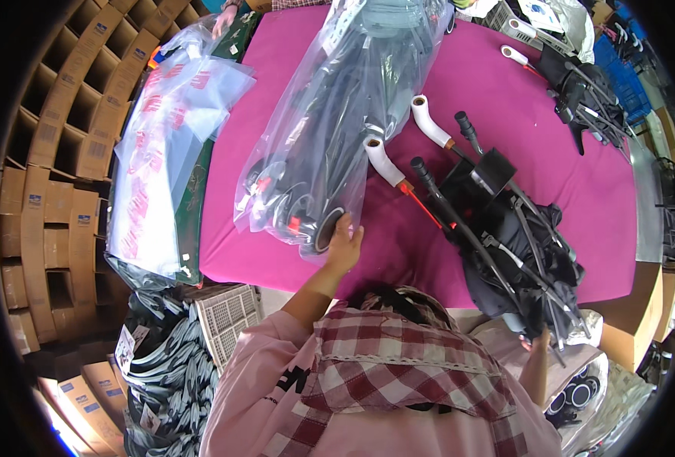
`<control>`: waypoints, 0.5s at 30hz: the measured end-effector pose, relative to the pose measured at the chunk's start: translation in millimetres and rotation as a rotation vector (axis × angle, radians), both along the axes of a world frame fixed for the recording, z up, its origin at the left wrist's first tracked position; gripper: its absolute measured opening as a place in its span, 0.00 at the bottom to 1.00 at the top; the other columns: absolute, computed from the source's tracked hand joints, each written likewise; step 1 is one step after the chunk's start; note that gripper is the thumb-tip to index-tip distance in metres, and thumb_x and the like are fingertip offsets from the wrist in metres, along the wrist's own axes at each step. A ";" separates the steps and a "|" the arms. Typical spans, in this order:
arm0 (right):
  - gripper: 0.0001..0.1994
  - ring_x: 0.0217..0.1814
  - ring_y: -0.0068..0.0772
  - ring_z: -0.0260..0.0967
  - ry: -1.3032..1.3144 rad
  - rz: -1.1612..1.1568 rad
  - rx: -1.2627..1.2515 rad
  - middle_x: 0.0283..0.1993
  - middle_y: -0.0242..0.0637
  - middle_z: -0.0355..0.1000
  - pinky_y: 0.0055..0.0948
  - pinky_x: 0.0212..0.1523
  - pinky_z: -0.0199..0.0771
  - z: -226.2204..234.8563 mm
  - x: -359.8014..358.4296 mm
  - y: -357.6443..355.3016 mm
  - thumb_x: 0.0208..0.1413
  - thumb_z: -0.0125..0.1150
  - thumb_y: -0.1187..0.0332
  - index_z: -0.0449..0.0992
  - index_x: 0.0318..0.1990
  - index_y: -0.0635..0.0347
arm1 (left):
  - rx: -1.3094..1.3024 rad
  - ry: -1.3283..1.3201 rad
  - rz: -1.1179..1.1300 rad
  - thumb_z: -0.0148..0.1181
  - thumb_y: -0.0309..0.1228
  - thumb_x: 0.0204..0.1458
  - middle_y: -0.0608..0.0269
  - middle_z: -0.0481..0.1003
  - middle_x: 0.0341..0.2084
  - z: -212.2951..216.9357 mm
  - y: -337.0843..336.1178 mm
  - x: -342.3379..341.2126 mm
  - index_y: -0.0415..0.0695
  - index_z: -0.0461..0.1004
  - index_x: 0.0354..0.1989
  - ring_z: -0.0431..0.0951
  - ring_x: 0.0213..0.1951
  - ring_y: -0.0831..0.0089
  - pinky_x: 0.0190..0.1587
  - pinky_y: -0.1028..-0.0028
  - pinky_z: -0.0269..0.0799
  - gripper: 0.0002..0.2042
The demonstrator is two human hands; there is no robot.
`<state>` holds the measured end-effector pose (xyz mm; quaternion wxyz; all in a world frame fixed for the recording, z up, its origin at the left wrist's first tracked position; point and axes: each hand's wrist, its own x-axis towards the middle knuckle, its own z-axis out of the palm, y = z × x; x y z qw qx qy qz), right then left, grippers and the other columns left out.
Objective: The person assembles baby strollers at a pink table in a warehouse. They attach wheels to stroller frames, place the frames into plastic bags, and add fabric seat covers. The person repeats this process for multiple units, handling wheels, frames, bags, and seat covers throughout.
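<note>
A folded stroller in a clear plastic bag [307,145] lies across the table, its wheels toward me. My left hand [343,245] is closed round a black wheel [328,230] at its near end, with the film around it. To the right lies an unbagged folded stroller [478,228] with black fabric, grey tubes and two handles wrapped in white. Its lower end hangs past the table's near edge. There my right hand [534,343] grips the stroller from below; most of its fingers are hidden behind fabric and tubes.
Clear printed bags [155,167] are stacked on a green surface at left, where another person's hand [223,21] rests. The table has a magenta cover [566,221]. Another folded stroller [585,99] lies at far right. Cardboard boxes [55,190] line the left. Wheels [577,394] sit below right.
</note>
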<state>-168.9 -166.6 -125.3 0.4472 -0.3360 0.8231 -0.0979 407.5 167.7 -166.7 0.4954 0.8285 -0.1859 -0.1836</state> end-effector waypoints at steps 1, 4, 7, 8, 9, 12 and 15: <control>0.25 0.24 0.45 0.77 -0.017 0.027 0.026 0.33 0.43 0.78 0.44 0.19 0.73 -3.4 3.0 23.3 0.64 0.48 0.43 0.76 0.51 0.54 | -0.054 0.049 -0.029 0.57 0.37 0.62 0.40 0.70 0.59 -1.4 -2.7 5.0 0.37 0.61 0.65 0.69 0.62 0.45 0.64 0.59 0.63 0.26; 0.22 0.23 0.40 0.77 0.001 0.045 0.033 0.31 0.40 0.79 0.44 0.24 0.75 -2.4 19.0 84.0 0.64 0.47 0.47 0.78 0.48 0.52 | 0.026 -0.036 -0.054 0.55 0.38 0.63 0.39 0.69 0.61 -6.8 -1.1 25.7 0.37 0.61 0.66 0.68 0.63 0.44 0.66 0.58 0.61 0.26; 0.22 0.21 0.40 0.77 -0.080 -0.155 0.056 0.30 0.39 0.79 0.41 0.20 0.73 -7.0 33.5 112.4 0.63 0.48 0.46 0.77 0.48 0.54 | 0.014 -0.084 0.042 0.56 0.35 0.62 0.40 0.70 0.59 -23.9 7.9 68.2 0.36 0.68 0.61 0.70 0.61 0.44 0.65 0.57 0.62 0.22; 0.23 0.21 0.41 0.76 -0.141 -0.202 0.073 0.30 0.40 0.79 0.39 0.18 0.72 -3.5 35.7 115.1 0.63 0.48 0.46 0.77 0.48 0.55 | -0.047 -0.127 0.106 0.57 0.35 0.62 0.40 0.72 0.58 -47.0 16.9 86.2 0.36 0.69 0.60 0.71 0.60 0.44 0.64 0.57 0.64 0.21; 0.23 0.20 0.41 0.76 -0.146 -0.228 0.058 0.30 0.40 0.79 0.38 0.16 0.71 -4.2 30.3 129.7 0.63 0.48 0.46 0.77 0.48 0.55 | 0.041 -0.092 0.162 0.58 0.34 0.61 0.40 0.72 0.57 -23.7 11.6 97.3 0.35 0.69 0.59 0.72 0.59 0.44 0.63 0.57 0.65 0.21; 0.22 0.18 0.42 0.75 -0.219 -0.172 0.003 0.28 0.42 0.77 0.35 0.11 0.68 14.9 62.3 120.2 0.64 0.49 0.47 0.78 0.46 0.55 | 0.141 -0.241 0.271 0.58 0.34 0.61 0.41 0.74 0.55 -50.5 57.4 173.0 0.33 0.69 0.59 0.73 0.58 0.47 0.61 0.58 0.67 0.22; 0.21 0.18 0.41 0.75 -0.326 -0.116 -0.048 0.27 0.42 0.77 0.37 0.12 0.71 15.0 56.0 108.0 0.64 0.51 0.47 0.78 0.45 0.55 | 0.174 -0.263 0.325 0.56 0.34 0.61 0.41 0.74 0.55 -30.5 69.7 215.8 0.33 0.68 0.60 0.74 0.58 0.49 0.61 0.59 0.68 0.22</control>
